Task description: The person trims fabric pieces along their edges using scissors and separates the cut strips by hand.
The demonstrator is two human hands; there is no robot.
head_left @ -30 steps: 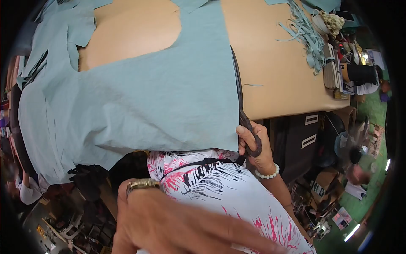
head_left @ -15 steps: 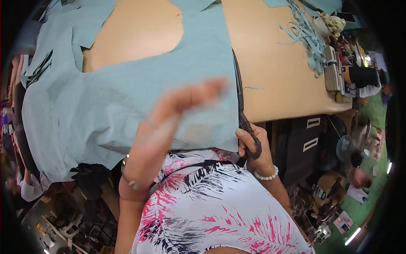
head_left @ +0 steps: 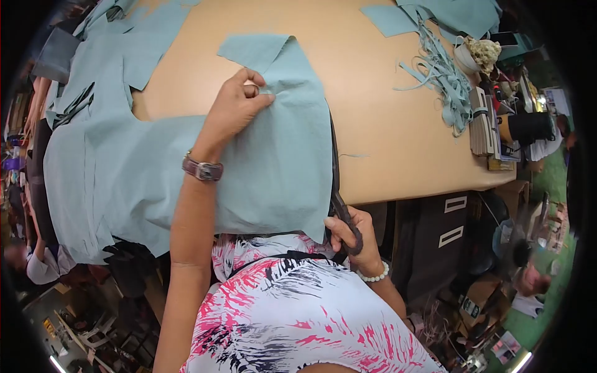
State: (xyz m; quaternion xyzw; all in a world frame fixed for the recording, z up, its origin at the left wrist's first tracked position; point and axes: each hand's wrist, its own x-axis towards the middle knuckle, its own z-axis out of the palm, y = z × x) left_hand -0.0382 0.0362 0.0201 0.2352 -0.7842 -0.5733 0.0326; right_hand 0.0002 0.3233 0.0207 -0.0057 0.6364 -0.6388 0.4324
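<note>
Where cloth (head_left: 273, 168) ends, scissors (head_left: 338, 200) — parallel alongside — point forward.

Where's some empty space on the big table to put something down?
Right of the scissors there's bare table, reaching to the strips and booklets, with one loose thread on it. Another bare patch lies beyond the left hand, between the left-side cloth and folded cloth tip. The far right looks crowded.

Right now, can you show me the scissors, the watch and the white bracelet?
Scissors (head_left: 341, 207): head view, on the dark handle.
Watch (head_left: 212, 172): head view, on the brown strap.
White bracelet (head_left: 374, 277): head view, on its beads.
</note>
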